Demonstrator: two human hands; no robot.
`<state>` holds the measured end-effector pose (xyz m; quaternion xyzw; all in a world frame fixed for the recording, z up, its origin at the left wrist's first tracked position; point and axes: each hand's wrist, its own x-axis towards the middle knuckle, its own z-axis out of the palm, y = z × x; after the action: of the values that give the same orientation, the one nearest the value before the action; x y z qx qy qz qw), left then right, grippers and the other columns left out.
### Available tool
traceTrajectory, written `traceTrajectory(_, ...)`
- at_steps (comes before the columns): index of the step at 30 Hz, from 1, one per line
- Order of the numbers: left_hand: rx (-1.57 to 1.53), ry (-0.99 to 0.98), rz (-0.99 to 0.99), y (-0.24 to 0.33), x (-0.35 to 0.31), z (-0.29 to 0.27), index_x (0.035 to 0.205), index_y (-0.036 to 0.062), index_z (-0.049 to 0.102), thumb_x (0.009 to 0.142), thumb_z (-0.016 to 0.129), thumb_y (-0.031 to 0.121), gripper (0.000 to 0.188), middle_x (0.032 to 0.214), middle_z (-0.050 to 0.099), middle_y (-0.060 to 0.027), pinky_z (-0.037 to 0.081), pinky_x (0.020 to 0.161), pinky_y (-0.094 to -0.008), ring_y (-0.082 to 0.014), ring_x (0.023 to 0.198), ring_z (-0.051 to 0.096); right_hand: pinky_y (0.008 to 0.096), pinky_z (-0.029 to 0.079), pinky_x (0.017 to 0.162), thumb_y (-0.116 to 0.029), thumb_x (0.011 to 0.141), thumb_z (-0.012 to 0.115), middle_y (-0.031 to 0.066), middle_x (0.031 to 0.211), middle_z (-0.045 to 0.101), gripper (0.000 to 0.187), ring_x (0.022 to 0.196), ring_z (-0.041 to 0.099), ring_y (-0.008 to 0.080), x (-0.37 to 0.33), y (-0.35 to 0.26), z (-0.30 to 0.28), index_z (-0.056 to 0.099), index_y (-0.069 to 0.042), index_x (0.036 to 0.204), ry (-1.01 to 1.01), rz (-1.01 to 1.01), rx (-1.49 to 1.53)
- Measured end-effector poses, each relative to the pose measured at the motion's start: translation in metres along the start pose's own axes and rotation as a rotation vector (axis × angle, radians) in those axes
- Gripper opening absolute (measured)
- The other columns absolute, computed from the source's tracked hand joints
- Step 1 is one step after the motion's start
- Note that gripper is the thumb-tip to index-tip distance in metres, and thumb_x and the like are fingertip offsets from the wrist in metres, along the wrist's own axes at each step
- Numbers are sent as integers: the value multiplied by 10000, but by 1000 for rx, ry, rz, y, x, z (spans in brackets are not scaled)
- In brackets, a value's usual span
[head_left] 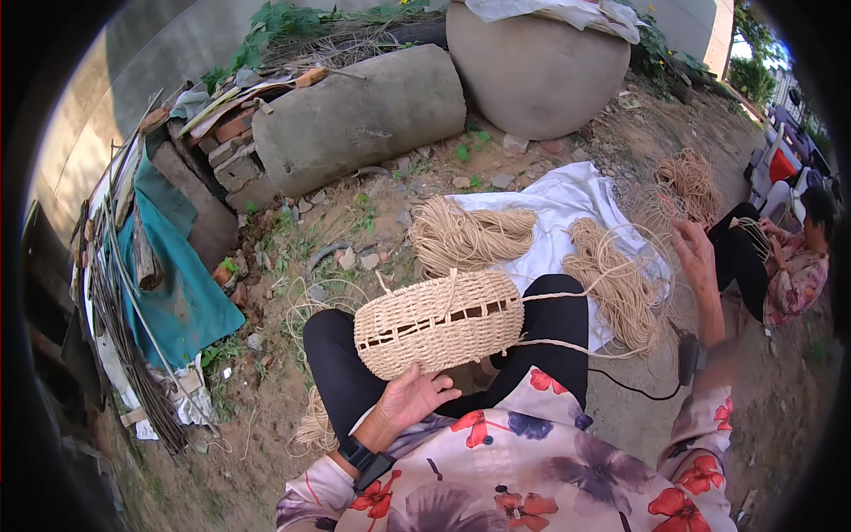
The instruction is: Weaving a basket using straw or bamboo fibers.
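Note:
A woven basket [439, 324] of pale twisted cord rests tilted across my lap, with a row of gaps along its middle. My left hand [415, 399] is against its near edge, palm partly showing and fingers stretched apart. Two cord strands run off the basket's right side; the lower cord [576, 347] trails toward the coils on the right. Raised out to the right, away from the basket, is my right hand [696, 253], its fingers bent together around thin cord; its grip is partly hard to make out.
Coiled cord bundles [470, 235] lie on and beside a white sheet [567, 191]. Another person [789, 257] sits at the right, near parked scooters. A concrete cylinder [363, 115], a large clay jar [541, 71], and a teal cloth [182, 275] with sticks stand around.

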<state>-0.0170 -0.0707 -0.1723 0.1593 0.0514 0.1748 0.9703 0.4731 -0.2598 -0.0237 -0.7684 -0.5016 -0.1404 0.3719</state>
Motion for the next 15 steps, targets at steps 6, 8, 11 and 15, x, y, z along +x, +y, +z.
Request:
traceTrajectory(6,6,19,27,-1,1,4,1227,163,575,931,577,362,357,1215,582,-90,453,944,-493,-243,993,567,331,457,802,-116,862,604,101,966,627,197,910,606,220,-52,-109,86,642,-8,1022,-220,89,456)
traceTrajectory(8,22,34,21,-1,7,5,1285,158,526,942,543,393,416,1235,567,-86,455,924,-481,-238,970,551,328,455,810,-139,842,629,112,974,623,265,904,607,253,-58,-118,107,619,-19,1077,-225,-81,416)
traceTrajectory(11,43,61,21,-2,6,8,1315,156,496,940,533,418,459,1255,556,-75,449,906,-464,-228,949,541,326,447,814,-203,829,647,116,925,628,370,918,599,287,-62,-135,130,575,-32,1149,-231,-321,322)
traceTrajectory(15,84,119,35,-3,8,12,1306,146,497,928,545,451,489,1284,544,-51,448,854,-440,-221,935,517,257,439,667,-337,912,573,17,776,594,411,721,553,128,-70,-128,115,570,-41,1198,-863,146,820)
